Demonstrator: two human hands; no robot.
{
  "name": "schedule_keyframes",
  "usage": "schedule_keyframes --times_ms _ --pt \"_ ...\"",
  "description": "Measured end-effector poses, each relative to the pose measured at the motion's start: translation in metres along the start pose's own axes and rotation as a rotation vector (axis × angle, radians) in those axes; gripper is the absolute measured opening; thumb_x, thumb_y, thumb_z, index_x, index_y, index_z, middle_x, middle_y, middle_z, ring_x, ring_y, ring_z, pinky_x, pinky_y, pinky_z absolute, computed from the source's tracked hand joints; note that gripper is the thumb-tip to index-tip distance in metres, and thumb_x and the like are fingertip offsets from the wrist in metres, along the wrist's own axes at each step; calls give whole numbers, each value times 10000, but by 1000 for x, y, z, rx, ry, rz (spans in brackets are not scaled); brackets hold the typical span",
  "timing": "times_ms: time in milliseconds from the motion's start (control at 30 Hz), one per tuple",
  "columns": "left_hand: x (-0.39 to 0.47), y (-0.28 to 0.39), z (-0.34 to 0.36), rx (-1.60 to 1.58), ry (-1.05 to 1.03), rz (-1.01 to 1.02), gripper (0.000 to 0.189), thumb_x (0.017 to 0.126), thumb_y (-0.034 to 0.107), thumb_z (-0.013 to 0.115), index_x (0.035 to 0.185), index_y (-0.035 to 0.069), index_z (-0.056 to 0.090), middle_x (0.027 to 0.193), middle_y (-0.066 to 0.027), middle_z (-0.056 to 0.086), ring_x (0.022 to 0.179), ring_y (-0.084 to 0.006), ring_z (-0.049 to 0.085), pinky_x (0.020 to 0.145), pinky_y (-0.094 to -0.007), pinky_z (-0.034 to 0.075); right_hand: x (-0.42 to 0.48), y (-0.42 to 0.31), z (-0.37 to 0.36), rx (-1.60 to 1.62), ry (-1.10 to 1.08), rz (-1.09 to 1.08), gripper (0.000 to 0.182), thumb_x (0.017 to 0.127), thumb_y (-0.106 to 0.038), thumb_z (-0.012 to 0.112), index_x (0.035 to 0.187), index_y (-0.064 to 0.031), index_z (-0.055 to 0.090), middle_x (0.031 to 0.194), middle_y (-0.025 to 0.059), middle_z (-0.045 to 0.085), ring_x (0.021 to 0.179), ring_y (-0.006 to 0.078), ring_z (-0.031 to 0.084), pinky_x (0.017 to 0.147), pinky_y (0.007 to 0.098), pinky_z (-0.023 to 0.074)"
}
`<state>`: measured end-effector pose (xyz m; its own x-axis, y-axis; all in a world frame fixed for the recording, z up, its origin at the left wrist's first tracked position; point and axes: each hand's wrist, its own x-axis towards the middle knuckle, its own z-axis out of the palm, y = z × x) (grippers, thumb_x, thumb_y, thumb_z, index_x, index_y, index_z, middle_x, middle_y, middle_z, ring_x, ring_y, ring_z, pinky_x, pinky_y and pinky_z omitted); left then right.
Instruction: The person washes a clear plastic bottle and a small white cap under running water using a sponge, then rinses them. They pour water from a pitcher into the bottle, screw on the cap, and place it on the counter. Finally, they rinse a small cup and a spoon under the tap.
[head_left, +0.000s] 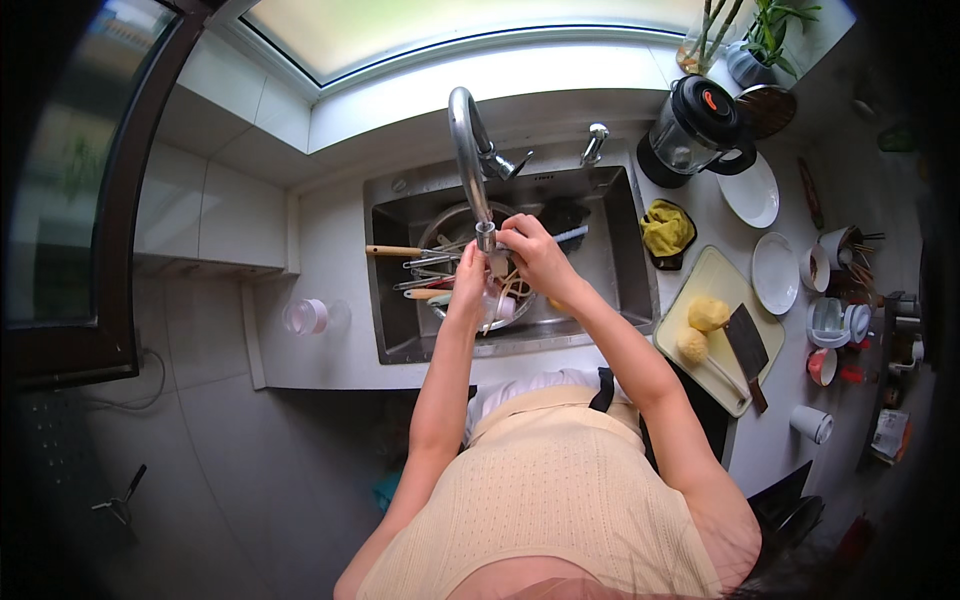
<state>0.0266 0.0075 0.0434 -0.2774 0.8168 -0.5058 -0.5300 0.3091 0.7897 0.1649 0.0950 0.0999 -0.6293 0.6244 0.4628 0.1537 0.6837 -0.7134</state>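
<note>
My left hand (470, 279) is below the faucet spout (485, 234), closed around a clear container (491, 301) with a pinkish end. My right hand (538, 253) is close beside it, fingertips pinched near the container's top. A slim pale-blue brush-like tool (571, 234) sticks out to the right from behind my right hand and appears held in it; the grip itself is hidden. Beneath both hands, a round metal basin (450, 217) stands in the steel sink (607, 262). It holds several utensils, among them one with a wooden handle (394, 251) reaching over the sink's left rim.
Left of the sink stands a clear pinkish cup (306, 316). To the right are a yellow cloth (666, 229), a blender (694, 127), white plates (775, 274), and a cutting board (694, 300) with peeled potato-like pieces (707, 313) and a cleaver (746, 341).
</note>
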Motion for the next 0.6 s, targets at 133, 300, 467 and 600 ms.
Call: schedule_keyframes --times_ms 133,300,467,600 --pt "-1 -9 -1 21 -74 57 332 1040 381 447 1255 137 509 906 39 587 708 -60 540 530 -229 451 0 11 7 7 41 47 355 686 97 616 1013 -36 655 1009 138 575 966 341 573 825 409 499" --pt "2 -11 -5 -56 13 31 337 1044 389 432 1250 136 514 925 23 588 740 -76 545 580 -246 476 -29 -11 9 5 -37 -19 363 686 102 624 1018 -43 658 1012 139 571 958 342 573 822 407 500" --pt "-7 -15 4 31 -1 31 307 1054 381 399 1200 138 515 939 12 596 737 -78 565 571 -245 481 -16 -4 3 -39 47 52 317 726 64 620 1024 -39 660 1006 149 582 956 345 573 813 409 506" --pt "-8 -12 17 39 -8 34 308 1056 381 389 1174 128 519 959 -8 601 775 -102 593 607 -278 520 -4 16 4 -12 52 83 346 713 89 605 1029 -39 663 1014 145 580 974 348 574 823 418 505"
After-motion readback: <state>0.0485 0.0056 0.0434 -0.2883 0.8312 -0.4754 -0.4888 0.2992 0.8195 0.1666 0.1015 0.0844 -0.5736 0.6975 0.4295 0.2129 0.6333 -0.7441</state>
